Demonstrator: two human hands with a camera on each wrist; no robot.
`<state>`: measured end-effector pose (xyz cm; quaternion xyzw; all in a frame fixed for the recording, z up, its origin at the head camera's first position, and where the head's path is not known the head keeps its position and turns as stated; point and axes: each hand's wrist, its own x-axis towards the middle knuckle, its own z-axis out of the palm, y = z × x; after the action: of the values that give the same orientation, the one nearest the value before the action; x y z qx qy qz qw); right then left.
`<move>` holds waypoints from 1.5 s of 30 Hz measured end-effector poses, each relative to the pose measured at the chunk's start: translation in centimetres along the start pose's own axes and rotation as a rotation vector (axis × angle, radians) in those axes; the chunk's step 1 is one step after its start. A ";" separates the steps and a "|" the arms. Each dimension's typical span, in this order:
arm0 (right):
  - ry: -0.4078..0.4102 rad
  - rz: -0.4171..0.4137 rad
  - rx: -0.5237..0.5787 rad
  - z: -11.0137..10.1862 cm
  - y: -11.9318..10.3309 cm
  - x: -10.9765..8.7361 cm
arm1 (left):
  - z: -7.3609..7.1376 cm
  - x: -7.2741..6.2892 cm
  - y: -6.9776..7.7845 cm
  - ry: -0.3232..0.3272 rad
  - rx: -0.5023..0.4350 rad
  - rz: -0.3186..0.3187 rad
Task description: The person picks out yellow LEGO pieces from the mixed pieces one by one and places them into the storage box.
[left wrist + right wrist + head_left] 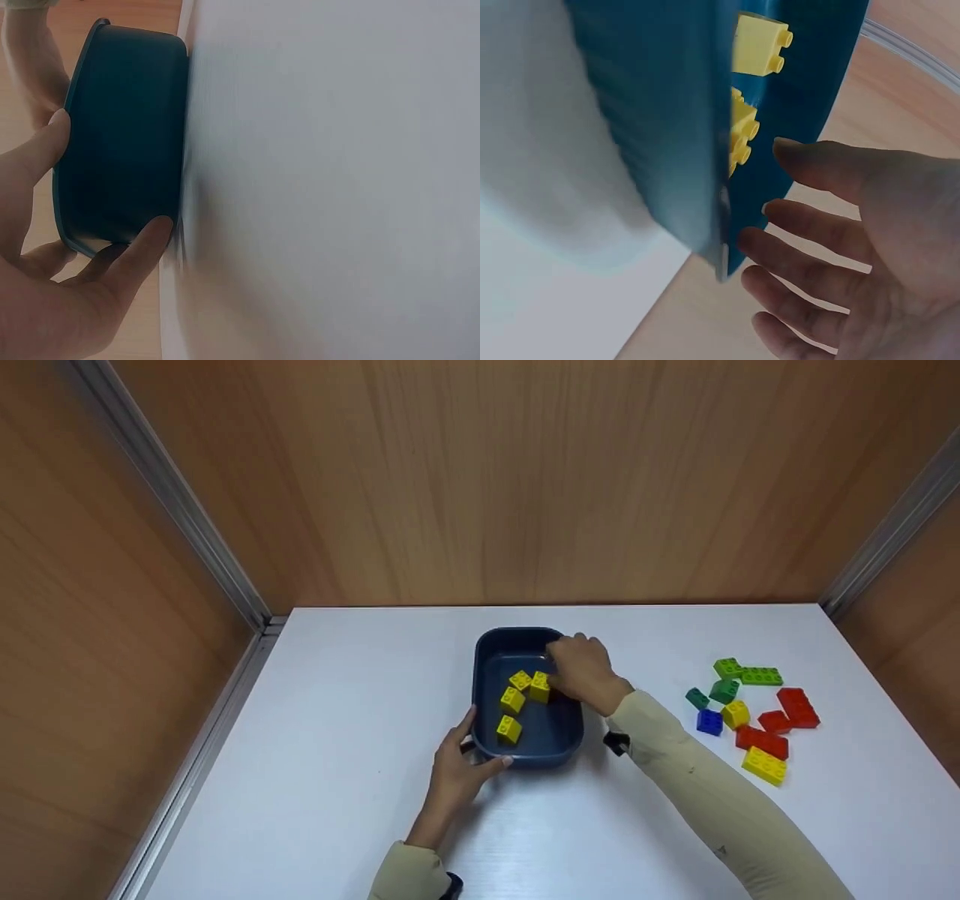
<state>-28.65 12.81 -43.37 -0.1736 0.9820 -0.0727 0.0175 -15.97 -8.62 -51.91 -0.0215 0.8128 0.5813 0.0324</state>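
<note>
A deep blue rectangular tub (544, 741) sits around the middle of the white table, with several yellow toy building bricks (512, 700) lying loose inside. My left hand (455, 769) grips its near left corner, thumb at the near rim and fingers along the left side. In the left wrist view, the fingers (142, 251) of that hand bend round the tub's end wall (127, 135). My right hand (585, 669) reaches over the tub's right rim. The right wrist view shows the right hand's fingers (810, 270) loosely spread and holding nothing, beside the yellow bricks (757, 45).
To the right on the table (337, 697) lies a loose group of bricks: light green (761, 676), dark green (724, 691), blue (709, 722), red (762, 742) and yellow (764, 766). A wooden panel (480, 480) rises behind the table, with more panels at both sides.
</note>
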 end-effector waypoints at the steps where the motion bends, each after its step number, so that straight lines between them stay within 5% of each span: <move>1: 0.014 0.000 0.006 0.0 0.3 -0.2 | 0.0 0.0 0.0 0.000 0.002 0.006; 8: 0.117 -0.015 0.034 -0.1 2.3 -1.9 | 0.0 -0.1 -0.1 0.011 0.009 0.034; 21: 0.189 0.028 0.066 0.1 6.2 -4.9 | -0.1 0.0 -0.2 0.006 0.017 0.040; 45: 0.245 0.184 0.161 1.5 13.5 -11.5 | 0.1 -0.2 -0.1 0.016 0.005 0.041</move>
<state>-22.29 29.09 -46.79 -0.0707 0.9795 -0.1697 -0.0821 -15.74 -8.58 -52.01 -0.0095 0.8148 0.5796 0.0138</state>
